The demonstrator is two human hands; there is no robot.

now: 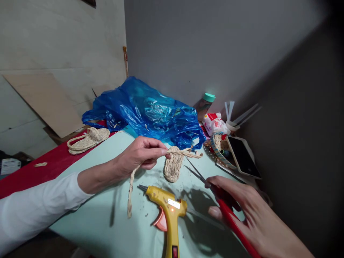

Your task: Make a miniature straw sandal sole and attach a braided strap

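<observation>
My left hand (141, 154) is pinched shut on a braided straw cord (130, 193), whose tail hangs down toward the table and whose frayed end (189, 154) sticks out to the right above a small woven straw sole (173, 165). My right hand (251, 215) grips red-handled scissors (199, 175), blades open and pointing up-left toward the frayed end. A yellow glue gun (169, 211) lies on the pale green table (107, 157) between my hands, nozzle pointing left.
A crumpled blue plastic bag (150, 111) lies behind the sole. A finished straw sandal (87, 139) rests on the red surface (40, 168) at left. At right are a phone (242, 156), a woven basket (217, 145), a teal-capped bottle (205, 104) and a snack packet (215, 123).
</observation>
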